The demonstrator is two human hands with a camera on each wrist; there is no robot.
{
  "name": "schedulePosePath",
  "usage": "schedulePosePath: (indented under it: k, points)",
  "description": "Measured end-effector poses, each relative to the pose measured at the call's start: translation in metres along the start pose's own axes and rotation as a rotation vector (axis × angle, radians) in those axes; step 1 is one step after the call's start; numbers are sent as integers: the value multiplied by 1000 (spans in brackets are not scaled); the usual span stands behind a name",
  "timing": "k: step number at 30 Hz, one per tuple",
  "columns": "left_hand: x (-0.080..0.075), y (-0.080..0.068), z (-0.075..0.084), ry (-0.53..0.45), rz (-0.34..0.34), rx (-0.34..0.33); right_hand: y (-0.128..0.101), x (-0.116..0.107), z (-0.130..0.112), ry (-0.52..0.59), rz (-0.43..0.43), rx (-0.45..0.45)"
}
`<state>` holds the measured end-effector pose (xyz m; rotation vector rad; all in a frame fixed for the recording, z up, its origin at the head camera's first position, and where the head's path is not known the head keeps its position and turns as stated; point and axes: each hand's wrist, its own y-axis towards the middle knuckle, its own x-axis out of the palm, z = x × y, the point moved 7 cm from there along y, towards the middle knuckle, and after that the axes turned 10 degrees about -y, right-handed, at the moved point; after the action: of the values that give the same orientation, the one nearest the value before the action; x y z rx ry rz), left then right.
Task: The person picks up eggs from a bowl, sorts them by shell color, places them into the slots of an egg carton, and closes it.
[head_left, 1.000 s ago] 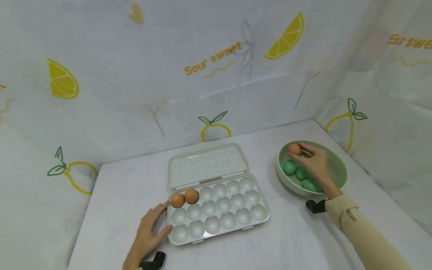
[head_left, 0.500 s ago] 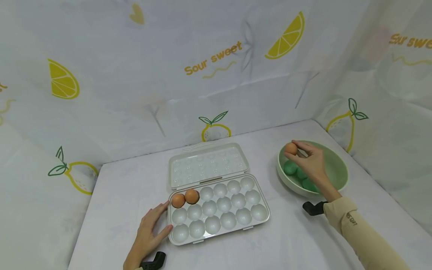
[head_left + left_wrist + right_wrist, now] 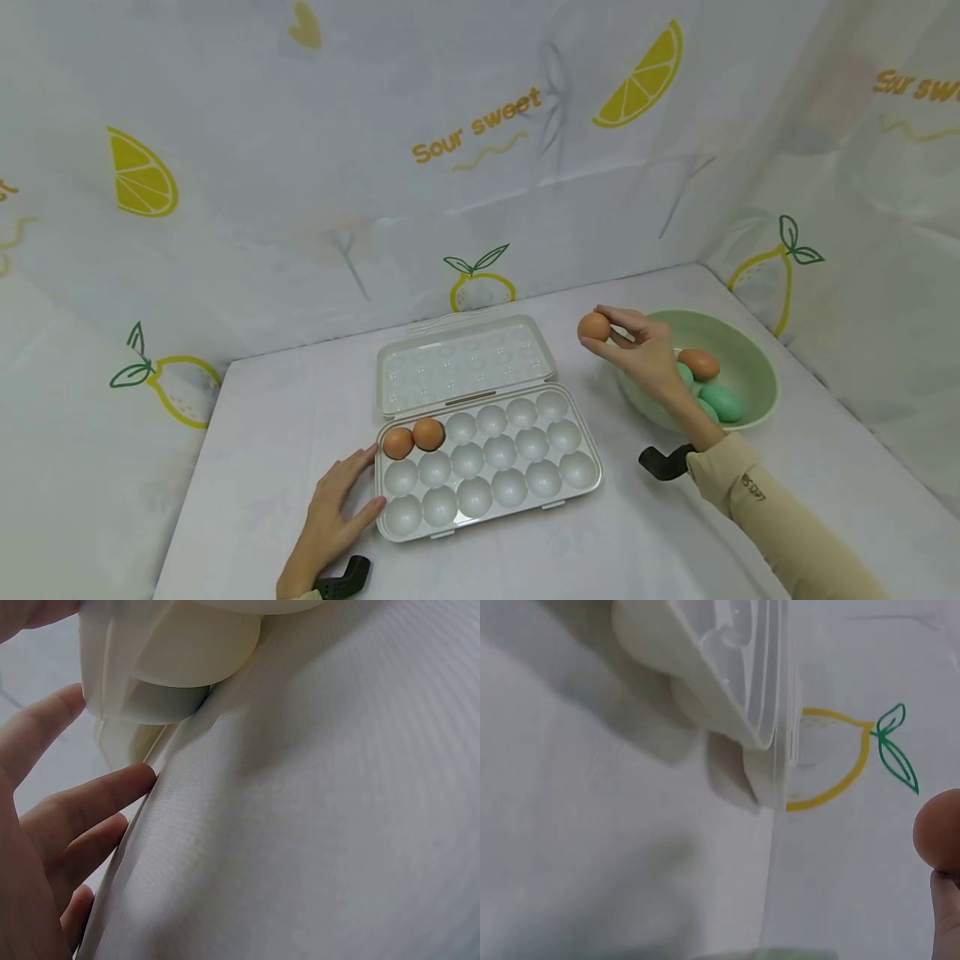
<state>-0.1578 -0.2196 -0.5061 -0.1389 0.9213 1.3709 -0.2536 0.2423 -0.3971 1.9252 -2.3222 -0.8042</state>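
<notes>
My right hand (image 3: 626, 342) pinches a brown egg (image 3: 594, 327) in its fingertips, in the air between the green bowl (image 3: 746, 354) and the open egg tray (image 3: 487, 462). The same egg (image 3: 939, 829) shows at the right edge of the right wrist view. Two brown eggs (image 3: 412, 438) sit in the tray's far left cups. My left hand (image 3: 337, 508) rests flat on the table with straight fingers against the tray's near left corner (image 3: 142, 682). In the bowl lie one brown egg (image 3: 699, 363) and some green eggs (image 3: 720, 402).
The tray's clear lid (image 3: 465, 360) lies open flat behind it. A white cloth with lemon prints covers the table (image 3: 247, 467) and the walls on three sides. The bowl stands near the table's right edge.
My right hand lifted a brown egg out of the bowl and carried it left, past the bowl's rim toward the tray. The left hand stayed put.
</notes>
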Motion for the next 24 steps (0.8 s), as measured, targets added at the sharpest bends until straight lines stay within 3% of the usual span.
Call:
schedulePosePath:
  k: [9,24]
  points:
    - [0,0,0,1,-1,-5,-4,56,-25,119,-132,-65]
    - [0,0,-1,-8,-2,3,-36,143,-46,161,-372,6]
